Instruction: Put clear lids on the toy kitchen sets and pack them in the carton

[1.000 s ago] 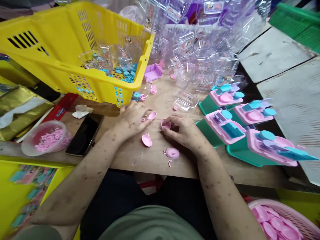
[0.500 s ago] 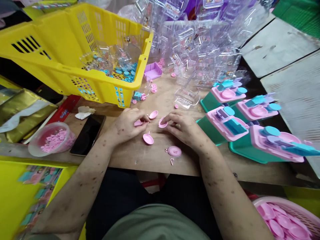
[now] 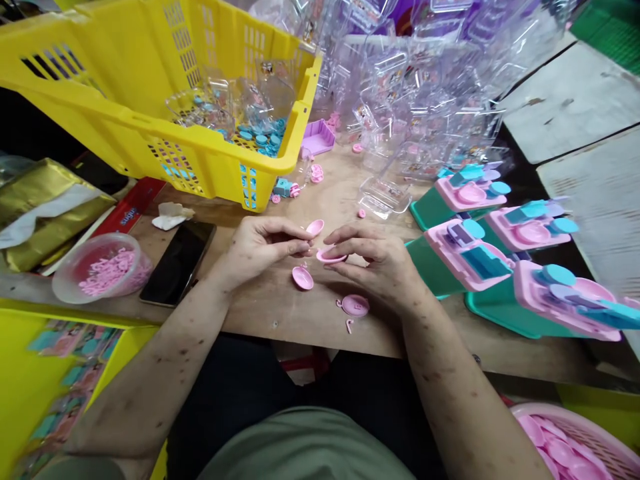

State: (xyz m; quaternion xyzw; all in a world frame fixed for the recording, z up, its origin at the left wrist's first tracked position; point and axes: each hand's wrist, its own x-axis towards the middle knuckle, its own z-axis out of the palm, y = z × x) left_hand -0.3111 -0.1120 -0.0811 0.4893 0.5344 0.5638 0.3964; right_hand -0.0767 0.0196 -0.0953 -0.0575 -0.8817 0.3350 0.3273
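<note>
My left hand [image 3: 267, 243] is closed in a pinch above the wooden table, thumb against fingertips; whatever it holds is too small to make out. Facing it, my right hand [image 3: 373, 257] grips a pink oval dish [image 3: 330, 256] by its edge, tilted, close to the left fingertips. Just beyond the fingers lies another pink dish [image 3: 315, 228]. Nearer to me is a third pink dish [image 3: 303, 278], with a small pink bit at its rim. A pink oval piece [image 3: 355, 305] rests below my right hand, beside a tiny pink hook [image 3: 349, 326].
On the left are a phone [image 3: 179, 263], a clear tub [image 3: 75, 277] of small pink parts and a yellow crate [image 3: 200, 150]. Clear plastic cases [image 3: 415, 100] pile up behind. Green-and-pink toy boxes [image 3: 460, 257] stand right; a pink basket [image 3: 590, 427] of pink pieces sits lower right.
My left hand has moved slightly right, towards the dish in my right hand. That dish now lies flatter to the view. The whole scene has shifted a little as the camera turned.
</note>
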